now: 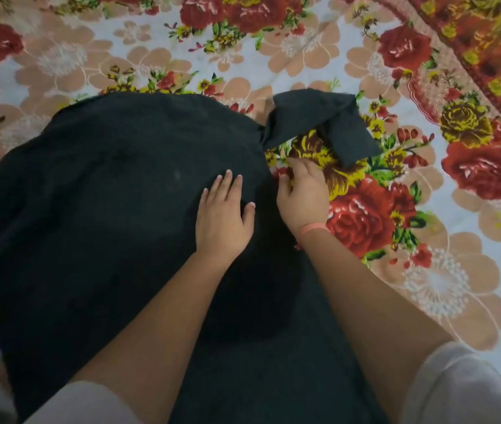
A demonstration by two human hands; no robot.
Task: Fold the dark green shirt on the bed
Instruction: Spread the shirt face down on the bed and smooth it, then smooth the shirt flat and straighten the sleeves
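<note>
dark green shirt (105, 224) spread across frame centre-left on floral bedsheet (426, 270) | left hand (223, 221) laid flat, fingers open, on it | right hand (302, 197) curled at shirt's right edge, grip cannot be told | sleeve (319, 123) crumpled upper right.

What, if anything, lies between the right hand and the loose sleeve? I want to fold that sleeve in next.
Nothing visible. The right hand sits at the dark green shirt edge, with only bare floral bedsheet between it and the sleeve. The left hand rests flat on the shirt.

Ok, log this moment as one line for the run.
shirt: spread flat on bedsheet, unfolded | sleeve: crumpled out to the right | left hand: flat on shirt | right hand: at shirt's right edge
</note>
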